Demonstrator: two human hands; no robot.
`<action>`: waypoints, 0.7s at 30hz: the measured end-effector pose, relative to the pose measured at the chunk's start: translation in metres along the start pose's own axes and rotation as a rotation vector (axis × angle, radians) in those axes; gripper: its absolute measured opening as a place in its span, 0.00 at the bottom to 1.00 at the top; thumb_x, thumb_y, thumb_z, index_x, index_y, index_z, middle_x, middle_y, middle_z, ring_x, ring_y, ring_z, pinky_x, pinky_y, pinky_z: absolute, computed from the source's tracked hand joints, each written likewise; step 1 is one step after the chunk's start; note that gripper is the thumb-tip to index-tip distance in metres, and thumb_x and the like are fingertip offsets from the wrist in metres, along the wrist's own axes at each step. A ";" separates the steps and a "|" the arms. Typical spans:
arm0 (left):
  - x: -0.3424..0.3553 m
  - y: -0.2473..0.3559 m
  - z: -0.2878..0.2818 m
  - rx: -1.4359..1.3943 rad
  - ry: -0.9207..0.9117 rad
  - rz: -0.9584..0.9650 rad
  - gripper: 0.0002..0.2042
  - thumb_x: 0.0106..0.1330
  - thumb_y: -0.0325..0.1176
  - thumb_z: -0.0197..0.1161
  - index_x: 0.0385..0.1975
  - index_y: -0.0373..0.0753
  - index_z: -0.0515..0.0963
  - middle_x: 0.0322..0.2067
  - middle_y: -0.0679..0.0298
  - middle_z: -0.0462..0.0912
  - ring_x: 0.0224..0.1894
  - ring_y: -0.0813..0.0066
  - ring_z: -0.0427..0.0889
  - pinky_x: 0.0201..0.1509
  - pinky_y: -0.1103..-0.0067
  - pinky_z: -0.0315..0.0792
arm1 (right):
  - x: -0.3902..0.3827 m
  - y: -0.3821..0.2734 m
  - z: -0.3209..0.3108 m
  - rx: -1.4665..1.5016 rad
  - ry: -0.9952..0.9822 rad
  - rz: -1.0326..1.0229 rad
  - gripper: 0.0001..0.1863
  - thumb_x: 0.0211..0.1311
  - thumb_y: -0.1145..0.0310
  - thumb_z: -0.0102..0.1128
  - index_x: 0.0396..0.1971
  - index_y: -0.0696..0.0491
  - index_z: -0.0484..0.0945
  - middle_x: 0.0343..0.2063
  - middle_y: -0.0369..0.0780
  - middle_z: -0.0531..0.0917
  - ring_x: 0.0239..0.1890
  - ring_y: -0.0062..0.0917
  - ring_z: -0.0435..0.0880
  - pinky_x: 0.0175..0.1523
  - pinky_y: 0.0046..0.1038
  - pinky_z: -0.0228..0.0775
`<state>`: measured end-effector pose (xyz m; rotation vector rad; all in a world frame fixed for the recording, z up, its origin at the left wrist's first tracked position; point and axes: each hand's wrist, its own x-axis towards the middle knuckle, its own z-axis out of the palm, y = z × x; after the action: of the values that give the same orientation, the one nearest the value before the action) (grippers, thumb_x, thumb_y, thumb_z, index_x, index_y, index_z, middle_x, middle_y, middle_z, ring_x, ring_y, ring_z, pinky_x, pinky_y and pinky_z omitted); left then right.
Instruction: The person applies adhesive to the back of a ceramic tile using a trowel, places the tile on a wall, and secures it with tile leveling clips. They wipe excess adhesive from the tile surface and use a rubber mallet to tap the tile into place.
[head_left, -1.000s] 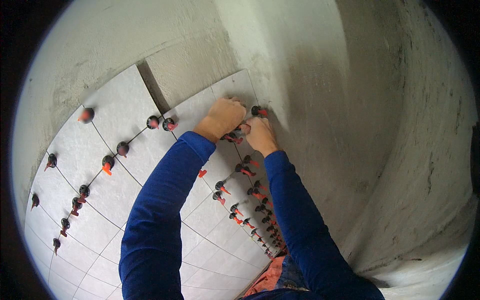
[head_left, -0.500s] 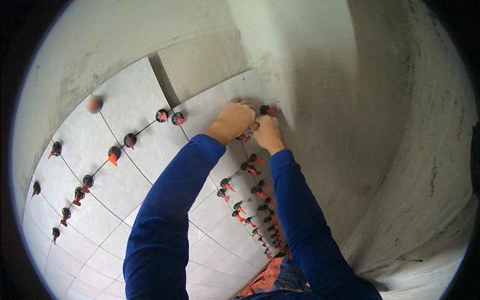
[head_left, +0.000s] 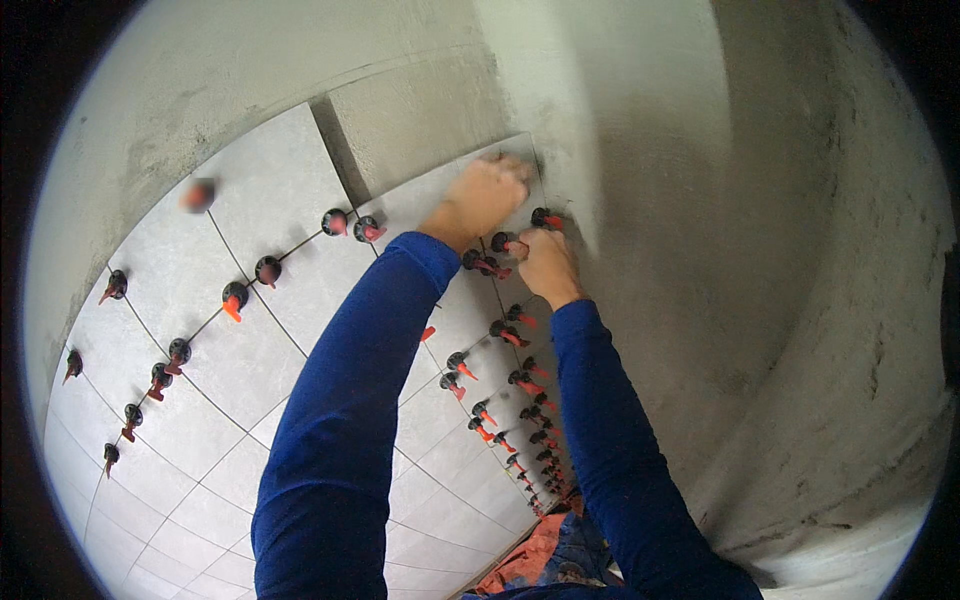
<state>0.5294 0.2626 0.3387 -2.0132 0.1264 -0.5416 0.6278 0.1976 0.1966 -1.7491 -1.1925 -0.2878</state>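
Note:
My left hand (head_left: 482, 200) is over a pale grey wall tile (head_left: 432, 192) close to its upper edge. Its fingers are bent and smeared by motion, so their grip does not show. Just below and to the right, my right hand (head_left: 550, 268) is closed, with thumb and fingers at a black round tile-levelling knob (head_left: 503, 242) with a reddish handle. Beside it, further levelling knobs (head_left: 480, 264) sit on the same joint. Another knob with a red handle (head_left: 548, 219) stands above my right hand, at the corner.
Several black knobs with red or orange handles (head_left: 235, 297) stick out along the tile joints. A dark gap (head_left: 340, 150) parts the upper left tile from a grey wall patch. Bare plaster wall (head_left: 700, 260) rises close on the right.
My left hand has moved up and right, away from my right hand, uncovering knobs on the joint. My right hand stays at nearly the same place. The view has shifted slightly.

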 end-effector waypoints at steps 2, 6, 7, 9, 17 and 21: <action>0.008 -0.001 -0.019 -0.133 -0.051 -0.222 0.10 0.61 0.39 0.68 0.33 0.39 0.86 0.38 0.59 0.88 0.44 0.58 0.87 0.48 0.67 0.81 | 0.000 -0.003 -0.002 -0.004 0.000 0.000 0.13 0.66 0.59 0.63 0.37 0.55 0.85 0.37 0.54 0.86 0.44 0.53 0.85 0.49 0.50 0.76; -0.017 0.037 -0.052 -0.598 0.306 -0.640 0.14 0.67 0.42 0.66 0.35 0.35 0.86 0.37 0.52 0.87 0.36 0.52 0.88 0.40 0.63 0.80 | -0.005 -0.007 -0.012 -0.005 -0.012 0.005 0.15 0.66 0.57 0.64 0.36 0.55 0.85 0.39 0.53 0.87 0.45 0.53 0.85 0.50 0.50 0.76; -0.032 0.054 -0.055 -0.738 0.347 -0.765 0.16 0.68 0.42 0.66 0.35 0.33 0.84 0.30 0.49 0.85 0.32 0.58 0.86 0.36 0.66 0.76 | -0.006 -0.008 -0.016 0.020 -0.014 0.013 0.15 0.66 0.56 0.64 0.37 0.55 0.86 0.39 0.53 0.87 0.46 0.52 0.85 0.51 0.49 0.76; -0.068 0.102 -0.053 -1.239 0.325 -1.085 0.19 0.72 0.47 0.64 0.32 0.34 0.86 0.25 0.60 0.85 0.26 0.70 0.81 0.31 0.72 0.73 | -0.005 -0.010 -0.023 0.069 -0.001 0.022 0.17 0.65 0.55 0.65 0.38 0.55 0.86 0.41 0.52 0.87 0.46 0.52 0.85 0.52 0.48 0.76; -0.066 0.200 0.031 -2.863 0.551 -1.472 0.19 0.74 0.54 0.60 0.39 0.43 0.82 0.31 0.72 0.77 0.27 0.80 0.69 0.30 0.84 0.67 | 0.021 -0.036 -0.026 -0.134 -0.078 0.080 0.18 0.60 0.53 0.69 0.38 0.52 0.89 0.38 0.48 0.89 0.45 0.44 0.88 0.52 0.42 0.77; -0.026 0.192 0.044 -3.005 0.909 -1.515 0.20 0.73 0.56 0.59 0.39 0.44 0.79 0.26 0.74 0.73 0.28 0.80 0.69 0.31 0.84 0.68 | 0.031 -0.041 -0.028 -0.299 -0.142 0.054 0.16 0.59 0.53 0.70 0.38 0.50 0.90 0.38 0.48 0.89 0.44 0.43 0.88 0.51 0.42 0.79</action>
<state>0.5512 0.2130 0.1477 0.5143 0.0959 0.7160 0.6181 0.1954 0.2539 -2.0873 -1.2499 -0.3269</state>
